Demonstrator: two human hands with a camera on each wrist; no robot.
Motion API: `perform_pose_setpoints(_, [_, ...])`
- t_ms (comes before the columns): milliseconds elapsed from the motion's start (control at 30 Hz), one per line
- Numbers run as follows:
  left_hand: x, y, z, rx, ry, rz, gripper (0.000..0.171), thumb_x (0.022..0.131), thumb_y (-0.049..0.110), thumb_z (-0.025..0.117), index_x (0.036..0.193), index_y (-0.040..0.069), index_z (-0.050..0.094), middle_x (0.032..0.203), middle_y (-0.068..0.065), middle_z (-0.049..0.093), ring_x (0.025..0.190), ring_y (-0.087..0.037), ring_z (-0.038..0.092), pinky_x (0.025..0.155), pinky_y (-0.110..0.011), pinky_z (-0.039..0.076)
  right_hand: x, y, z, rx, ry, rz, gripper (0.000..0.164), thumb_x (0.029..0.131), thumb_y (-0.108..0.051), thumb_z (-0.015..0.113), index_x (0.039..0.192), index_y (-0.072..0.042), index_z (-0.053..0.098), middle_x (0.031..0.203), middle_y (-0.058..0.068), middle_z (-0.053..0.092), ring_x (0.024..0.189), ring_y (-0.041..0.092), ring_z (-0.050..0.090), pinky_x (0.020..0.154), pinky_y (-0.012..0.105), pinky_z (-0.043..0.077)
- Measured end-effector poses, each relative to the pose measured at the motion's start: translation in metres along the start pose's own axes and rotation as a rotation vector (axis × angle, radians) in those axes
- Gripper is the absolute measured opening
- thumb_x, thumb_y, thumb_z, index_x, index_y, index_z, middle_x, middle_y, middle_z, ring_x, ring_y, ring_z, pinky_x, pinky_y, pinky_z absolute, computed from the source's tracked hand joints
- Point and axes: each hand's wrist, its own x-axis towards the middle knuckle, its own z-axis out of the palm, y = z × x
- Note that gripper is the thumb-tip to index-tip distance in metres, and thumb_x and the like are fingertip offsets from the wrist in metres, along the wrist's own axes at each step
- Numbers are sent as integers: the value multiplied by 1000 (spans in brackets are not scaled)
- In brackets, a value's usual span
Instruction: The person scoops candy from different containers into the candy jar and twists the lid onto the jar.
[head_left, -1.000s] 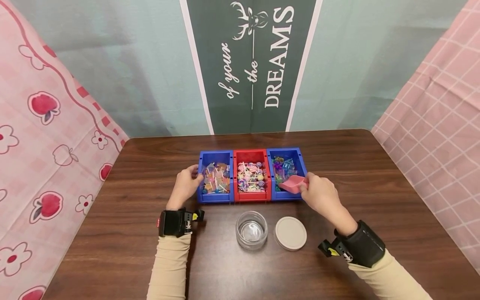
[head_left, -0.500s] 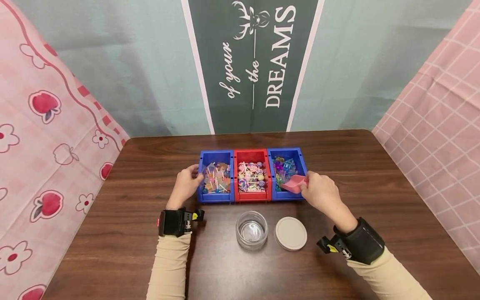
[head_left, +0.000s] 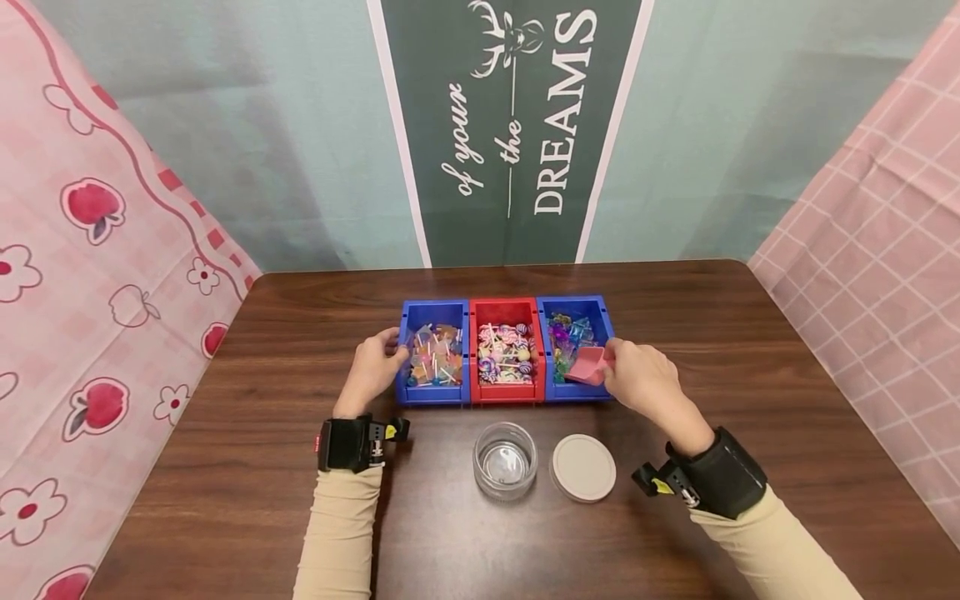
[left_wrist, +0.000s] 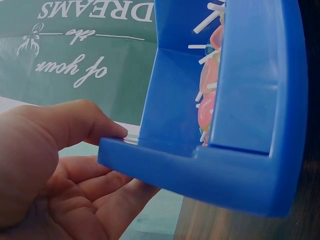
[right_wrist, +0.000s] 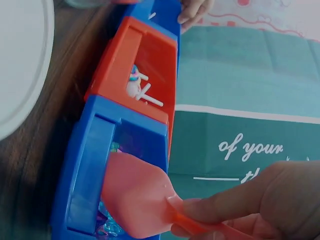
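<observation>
My left hand (head_left: 372, 372) grips the side wall of the left blue bin (left_wrist: 200, 172), thumb at the rim and fingers on the outside. Small lollipops (head_left: 435, 357) with pale sticks lie in that bin. A pink scoop (right_wrist: 137, 195) is held by its handle in my right hand (head_left: 643, 382), between thumb and fingers. The scoop's bowl is inside the right blue bin (head_left: 574, 307), over shiny blue, purple and green pieces (head_left: 570, 330). What the bowl carries cannot be made out. Between them, the red bin (head_left: 507, 309) holds striped lollipops (head_left: 504, 353).
In front of the joined bins stands a clear glass jar (head_left: 505, 462) without a lid. A round whitish lid (head_left: 583, 468) lies to its right on the dark wooden table (head_left: 225, 467). Fabric curtains (head_left: 300, 150) hang behind and at both sides.
The scoop has shifted slightly right within the right blue bin, and its bowl has turned more upright. My left hand keeps its grip on the left bin.
</observation>
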Motion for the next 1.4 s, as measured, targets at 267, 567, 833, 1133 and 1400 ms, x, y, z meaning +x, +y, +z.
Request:
perform_pose_setpoints(267, [1, -1, 2, 7, 34, 45, 44, 89, 8, 53, 128, -14, 49, 113, -32, 62, 102, -37, 60, 89, -51, 52, 1, 18, 15, 124, 48, 4, 20, 85, -12, 60, 92, 6, 59, 61, 10, 51, 54, 24, 46, 45, 31, 33])
perform_pose_setpoints(567, [0, -1, 0, 9, 33, 49, 44, 89, 8, 53, 127, -14, 49, 112, -32, 62, 102, -37, 59, 88, -52, 52, -2, 30, 48, 183, 227, -7, 20, 85, -12, 61, 92, 6, 58, 65, 16, 59, 56, 28, 50, 47, 38, 39])
perform_pose_setpoints(833, [0, -2, 1, 8, 42, 55, 44, 89, 7, 53, 127, -14, 49, 111, -32, 63, 101, -37, 60, 88, -51, 52, -3, 33, 57, 163, 316, -89, 15, 82, -8, 65, 91, 1, 59, 64, 15, 60, 55, 29, 50, 46, 42, 41])
perform_pose_setpoints(1133, [-2, -1, 0, -3, 66, 105, 42, 87, 6, 52, 122, -16, 52, 105, -33, 64, 96, -36, 61, 83, -51, 54, 1, 26, 62, 269, 269, 37, 22, 87, -12, 60, 94, 8, 56, 67, 19, 58, 61, 32, 51, 53, 41, 40])
perform_pose_setpoints(1400, [1, -2, 1, 22, 40, 62, 43, 89, 6, 52, 127, -15, 49, 111, -33, 63, 101, -37, 60, 87, -52, 53, 0, 22, 69, 138, 381, -86, 20, 83, -11, 65, 91, 4, 56, 66, 22, 63, 54, 36, 54, 48, 52, 46])
